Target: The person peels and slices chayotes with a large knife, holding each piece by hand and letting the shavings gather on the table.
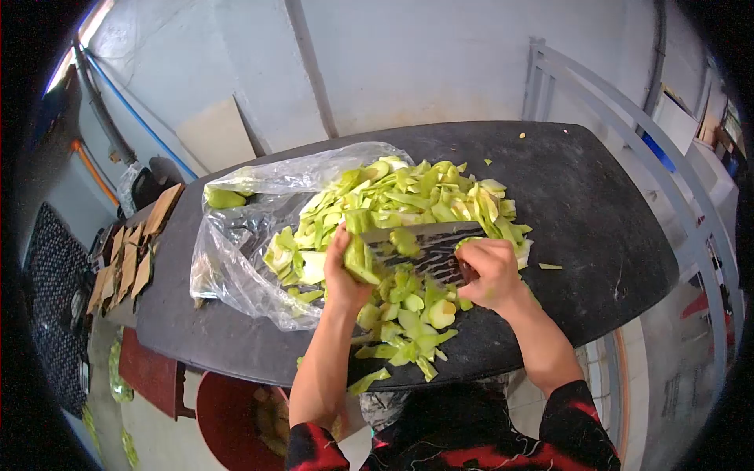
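Observation:
My left hand (pixel 345 272) is closed round a ridged, pale green vegetable (pixel 360 255), which looks like a chayote. My right hand (pixel 492 271) grips the handle of a broad cleaver (pixel 432 250), its wide blade wet and streaked. The blade reaches left to the vegetable; whether it has entered the flesh I cannot tell. A small green piece (pixel 404 242) clings to the blade. Behind the hands lies a large heap of cut green slices (pixel 424 192). Trimmings and peelings (pixel 408 322) are piled between my forearms, close to the near edge of the table.
Everything lies on a black table (pixel 605 235). A clear plastic bag (pixel 228 271) spreads at its left, with whole green vegetables (pixel 225 198) inside. Below the near edge stands a red tub (pixel 228 428). A grey metal railing (pixel 628 102) runs along the right.

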Available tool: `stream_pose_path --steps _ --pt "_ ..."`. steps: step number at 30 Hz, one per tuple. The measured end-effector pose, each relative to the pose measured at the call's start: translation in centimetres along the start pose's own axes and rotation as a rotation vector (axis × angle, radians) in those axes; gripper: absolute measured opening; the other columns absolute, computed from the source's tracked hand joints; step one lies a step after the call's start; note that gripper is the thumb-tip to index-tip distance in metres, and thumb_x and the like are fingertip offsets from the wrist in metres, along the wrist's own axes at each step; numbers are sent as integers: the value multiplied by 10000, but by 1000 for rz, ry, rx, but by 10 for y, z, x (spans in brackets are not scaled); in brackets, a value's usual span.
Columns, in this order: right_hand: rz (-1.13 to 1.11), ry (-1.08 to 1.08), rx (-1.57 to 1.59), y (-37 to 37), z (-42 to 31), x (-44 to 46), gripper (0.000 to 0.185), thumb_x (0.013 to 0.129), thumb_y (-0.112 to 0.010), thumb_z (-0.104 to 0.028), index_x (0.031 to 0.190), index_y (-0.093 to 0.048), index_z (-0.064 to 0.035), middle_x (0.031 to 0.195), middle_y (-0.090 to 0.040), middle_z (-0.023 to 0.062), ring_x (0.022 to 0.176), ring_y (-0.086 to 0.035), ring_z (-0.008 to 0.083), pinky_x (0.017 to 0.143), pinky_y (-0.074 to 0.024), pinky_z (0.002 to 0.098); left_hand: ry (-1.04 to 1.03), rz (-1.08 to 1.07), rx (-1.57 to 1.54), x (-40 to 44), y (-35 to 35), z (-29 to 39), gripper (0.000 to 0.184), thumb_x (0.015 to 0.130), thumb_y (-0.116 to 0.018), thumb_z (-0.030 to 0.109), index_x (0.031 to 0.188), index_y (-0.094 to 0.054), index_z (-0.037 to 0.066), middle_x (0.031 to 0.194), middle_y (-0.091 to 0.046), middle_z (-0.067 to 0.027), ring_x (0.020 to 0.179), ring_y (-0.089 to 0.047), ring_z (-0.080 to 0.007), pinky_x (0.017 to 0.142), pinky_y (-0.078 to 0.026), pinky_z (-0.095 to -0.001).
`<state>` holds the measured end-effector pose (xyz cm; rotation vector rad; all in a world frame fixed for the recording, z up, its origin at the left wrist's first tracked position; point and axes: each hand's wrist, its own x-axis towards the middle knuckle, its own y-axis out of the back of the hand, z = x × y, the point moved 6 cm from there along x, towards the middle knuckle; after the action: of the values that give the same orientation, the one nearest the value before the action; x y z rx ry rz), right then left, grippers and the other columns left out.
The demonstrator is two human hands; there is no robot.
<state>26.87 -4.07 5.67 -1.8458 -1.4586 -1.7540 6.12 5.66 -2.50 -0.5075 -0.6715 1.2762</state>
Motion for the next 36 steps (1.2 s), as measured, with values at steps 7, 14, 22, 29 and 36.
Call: stream_pose_path --steps 7,14,22,29,36 --pt "-122 236 -237 -29 -26 -10 162 645 -678 -166 664 -520 -138 571 -484 1 533 -558 170 494 -432 313 298 -45 -358 0 -13 -15 525 951 -443 545 1205 -567 102 955 -630 -209 924 -618 -347 836 -506 -471" --pt "-169 413 -290 -59 -58 -18 86 736 -598 -185 699 -540 -133 588 -437 -23 554 -509 133 505 -387 274 339 -26 -580 -12 -26 -23 631 929 -411 573 1112 -549 -15 937 -620 -197 890 -607 -339 844 -509 -442" --pt "-170 420 -319 -58 -57 -16 79 752 -605 -160 708 -549 -127 580 -446 -19 536 -504 133 494 -379 274 366 -136 -656 -9 -15 -33 606 932 -417 530 1133 -522 -32 1053 -587 -189 984 -566 -330 903 -478 -447" --pt "-170 120 -293 -39 -1 -7 186 666 -715 -158 679 -531 -133 566 -545 28 501 -580 197 460 -460 337 194 227 -261 -21 -27 -7 533 958 -350 526 1174 -586 98 1102 -651 -108 1040 -606 -283 946 -472 -467" --pt "-211 278 -205 -42 -58 -3 95 671 -632 -149 686 -547 -109 563 -490 -6 526 -555 155 483 -420 294 300 -73 -385 -13 -22 -20 568 957 -346 510 1066 -597 12 941 -671 -155 874 -643 -291 819 -526 -405"
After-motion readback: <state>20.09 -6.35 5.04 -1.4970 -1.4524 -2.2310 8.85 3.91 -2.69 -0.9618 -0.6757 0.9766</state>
